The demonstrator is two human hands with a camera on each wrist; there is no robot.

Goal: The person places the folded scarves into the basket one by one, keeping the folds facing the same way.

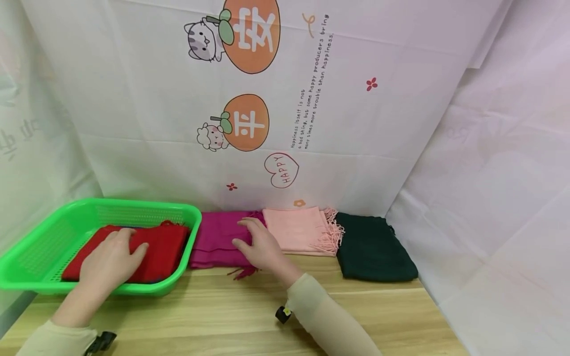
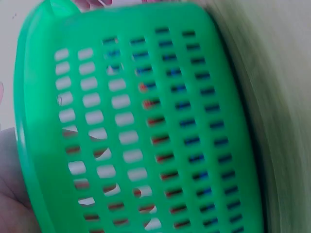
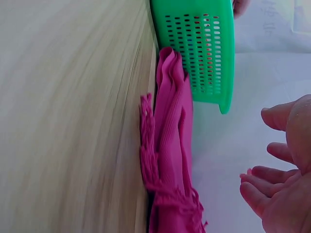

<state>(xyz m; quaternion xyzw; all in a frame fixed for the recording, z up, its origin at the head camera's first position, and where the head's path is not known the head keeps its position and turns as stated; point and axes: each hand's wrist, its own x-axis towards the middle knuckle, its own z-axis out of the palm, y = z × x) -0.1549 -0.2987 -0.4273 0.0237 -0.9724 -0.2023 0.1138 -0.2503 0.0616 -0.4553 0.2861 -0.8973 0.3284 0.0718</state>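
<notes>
Both the left hand point(image 1: 109, 259), over red cloth point(image 1: 159, 249), and the right hand point(image 1: 260, 247), above magenta cloth point(image 1: 215, 237), have loosely spread fingers point(image 3: 255, 195).

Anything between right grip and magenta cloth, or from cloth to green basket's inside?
Right grip to magenta cloth: nothing visible, just open air. Cloth to inside: the side wall of the green basket, beside the cloth, stands between.

Quantities: one left hand point(image 1: 109, 262), one right hand point(image 1: 261, 248), one green basket point(image 1: 190, 247). Folded outside the green basket, three items: one magenta cloth point(image 1: 218, 237), one pink cloth point(image 1: 294, 230), one dark green cloth point(image 1: 374, 249). Uppermost inside: one red cloth point(image 1: 160, 247); count beneath cannot be determined. Printed figures: two orange fruits point(image 1: 250, 57) point(image 1: 247, 143), two cartoon animals point(image 1: 203, 42) point(image 1: 213, 137), two red flowers point(image 1: 371, 84) point(image 1: 231, 187), one heart point(image 1: 281, 170)
</notes>
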